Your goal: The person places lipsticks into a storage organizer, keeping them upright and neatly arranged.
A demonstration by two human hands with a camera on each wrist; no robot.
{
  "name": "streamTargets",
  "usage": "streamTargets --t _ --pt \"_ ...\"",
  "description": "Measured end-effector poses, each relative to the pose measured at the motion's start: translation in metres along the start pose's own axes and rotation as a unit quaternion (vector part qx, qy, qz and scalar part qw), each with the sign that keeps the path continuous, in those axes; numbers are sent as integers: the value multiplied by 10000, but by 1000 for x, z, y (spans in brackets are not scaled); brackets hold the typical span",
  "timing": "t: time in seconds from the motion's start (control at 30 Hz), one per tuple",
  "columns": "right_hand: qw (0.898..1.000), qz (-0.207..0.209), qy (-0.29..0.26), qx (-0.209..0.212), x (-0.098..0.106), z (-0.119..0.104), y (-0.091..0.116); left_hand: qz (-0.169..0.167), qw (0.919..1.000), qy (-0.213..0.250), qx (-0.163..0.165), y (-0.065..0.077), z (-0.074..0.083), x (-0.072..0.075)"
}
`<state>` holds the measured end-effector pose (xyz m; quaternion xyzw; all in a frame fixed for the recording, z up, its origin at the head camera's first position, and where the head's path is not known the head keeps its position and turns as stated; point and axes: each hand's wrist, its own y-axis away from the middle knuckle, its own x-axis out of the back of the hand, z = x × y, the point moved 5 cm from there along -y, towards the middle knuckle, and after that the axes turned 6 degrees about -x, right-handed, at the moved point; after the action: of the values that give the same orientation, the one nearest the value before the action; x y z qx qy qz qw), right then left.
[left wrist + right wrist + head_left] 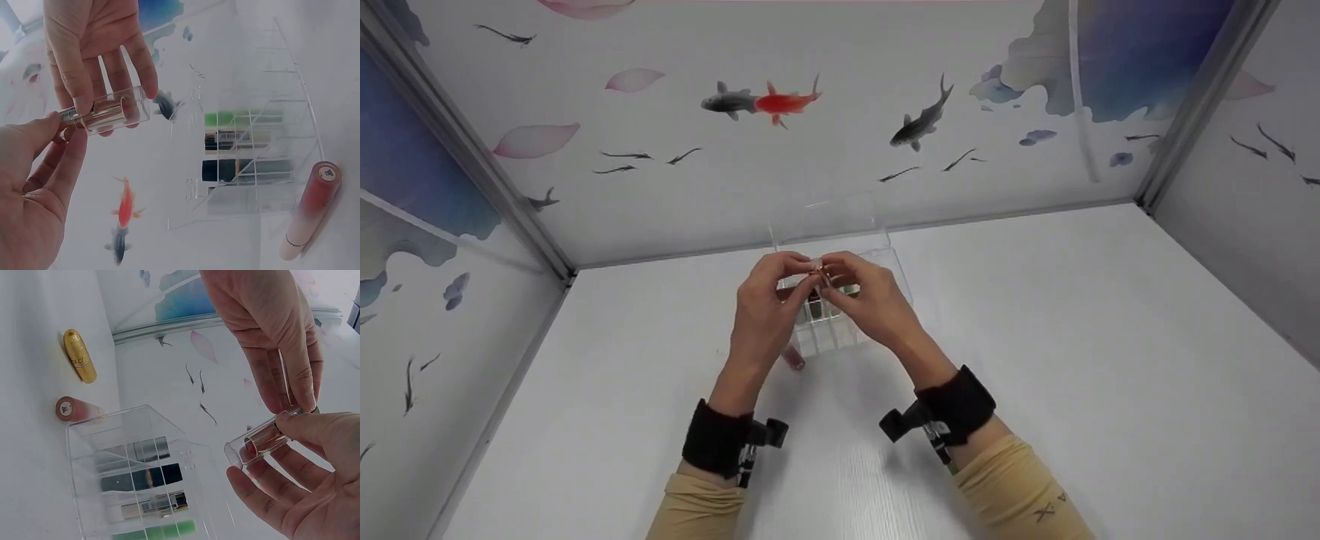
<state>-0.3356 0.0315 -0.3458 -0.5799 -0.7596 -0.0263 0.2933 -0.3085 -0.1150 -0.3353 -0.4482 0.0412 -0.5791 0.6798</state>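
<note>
Both hands meet over a clear organizer box [903, 279], holding one lipstick [107, 117] with a transparent cap and a gold inner tube. My left hand [765, 304] pinches its labelled end between thumb and fingers, as the left wrist view shows. My right hand [877, 300] holds the same lipstick, its thumb on top and its fingers under the clear cap. In the right wrist view the lipstick [263, 439] lies tilted, with a little red showing inside the cap. The head view mostly hides it behind the fingers.
Slots of the box hold a green tube [154, 531], a gold-and-clear tube [154, 503], a black tube [140, 478] and a grey one [138, 453]. Its clear lid [829, 217] stands raised behind. A pink lip gloss tube [312, 211] and a gold lipstick [80, 357] lie beside it.
</note>
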Motion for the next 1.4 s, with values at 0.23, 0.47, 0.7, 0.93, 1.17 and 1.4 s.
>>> streamTargets --t 0.23,0.47,0.7,0.93,1.17,1.4 --pt "9997 125 34 -183 10 10 -1 62 9999 -117 77 0 3 -14" --pt "9992 212 37 -333 17 19 -4 162 9998 -48 69 -1 4 -24" --pt "9989 274 58 -367 20 25 -7 337 9992 -233 46 -2 4 -34" --pt "9980 492 344 -184 24 31 -10 570 9978 -344 -46 -5 1 -53" --pt "9967 729 333 96 30 37 -11 576 9969 -537 55 -8 2 -64" --pt "9942 934 535 -53 40 43 -15 578 9950 -787 217 -13 4 -71"
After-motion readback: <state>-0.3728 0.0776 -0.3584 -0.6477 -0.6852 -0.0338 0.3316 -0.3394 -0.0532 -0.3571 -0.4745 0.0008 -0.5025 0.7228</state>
